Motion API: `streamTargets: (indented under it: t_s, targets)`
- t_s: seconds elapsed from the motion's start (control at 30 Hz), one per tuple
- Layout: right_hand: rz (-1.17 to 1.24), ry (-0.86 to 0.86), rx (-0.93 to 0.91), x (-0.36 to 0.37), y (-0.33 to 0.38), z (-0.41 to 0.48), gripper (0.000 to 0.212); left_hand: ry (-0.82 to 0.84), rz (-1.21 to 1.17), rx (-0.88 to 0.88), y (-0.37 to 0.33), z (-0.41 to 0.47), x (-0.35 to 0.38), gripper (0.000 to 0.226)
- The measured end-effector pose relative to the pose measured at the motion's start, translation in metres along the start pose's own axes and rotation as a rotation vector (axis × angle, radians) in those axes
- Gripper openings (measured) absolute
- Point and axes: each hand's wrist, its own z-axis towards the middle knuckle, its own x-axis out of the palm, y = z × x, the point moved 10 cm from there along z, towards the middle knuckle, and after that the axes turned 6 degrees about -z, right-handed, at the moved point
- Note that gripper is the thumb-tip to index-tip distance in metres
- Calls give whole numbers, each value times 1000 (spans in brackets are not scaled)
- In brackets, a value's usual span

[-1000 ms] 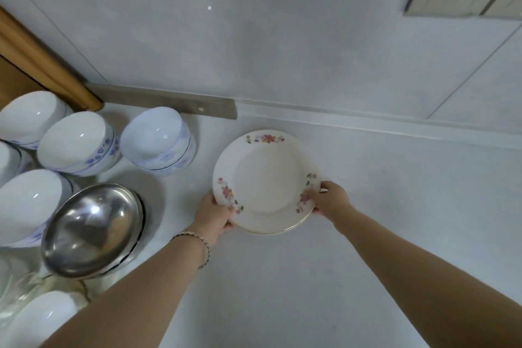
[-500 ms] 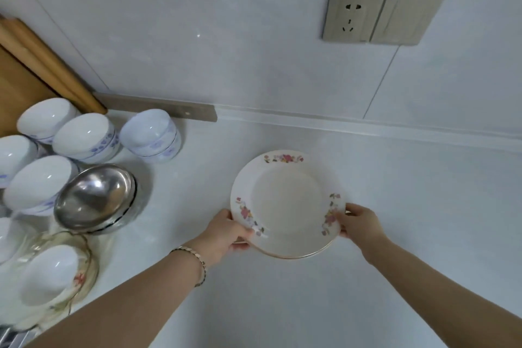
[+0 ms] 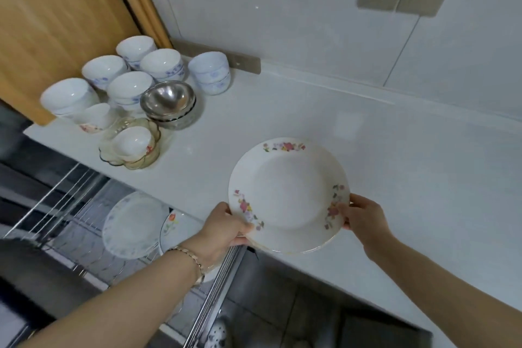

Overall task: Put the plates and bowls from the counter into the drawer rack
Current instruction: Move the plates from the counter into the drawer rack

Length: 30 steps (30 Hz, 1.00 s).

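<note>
— Where's the plate?
— You hold the floral plate (image 3: 288, 195) over the front edge of the counter (image 3: 395, 164). Your left hand (image 3: 226, 232) and right hand (image 3: 364, 220) have their fingers clamped on its rim. It's white, with pink flower sprays.
— And the rack?
— Below and left of the plate, the drawer rack (image 3: 56, 200) holds two upright plates (image 3: 132, 223). Far left of it are white bowls (image 3: 163, 63), a steel bowl (image 3: 168, 100) and a glass dish (image 3: 113, 150) holding a small bowl.

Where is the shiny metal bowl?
In the head view, the metal bowl sits on the counter at the upper left, just right of a white bowl and behind the glass dish.
</note>
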Motion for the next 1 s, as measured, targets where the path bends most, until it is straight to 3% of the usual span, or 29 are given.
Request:
streamTargets:
  t_s: [0.2, 0.47, 0.63, 1.0]
  targets:
    - [14, 63, 8, 93, -17, -70, 35, -68, 29, -38, 35, -39, -109, 29]
    - [105, 59, 64, 265, -37, -152, 22, -43, 64, -37, 59, -49, -291, 27]
    - [160, 50, 154, 363, -52, -183, 20, -29, 134, -126, 73, -40, -394, 41]
    - [196, -8, 375, 501, -93, -144, 19, -59, 327, -242, 75, 67, -493, 22]
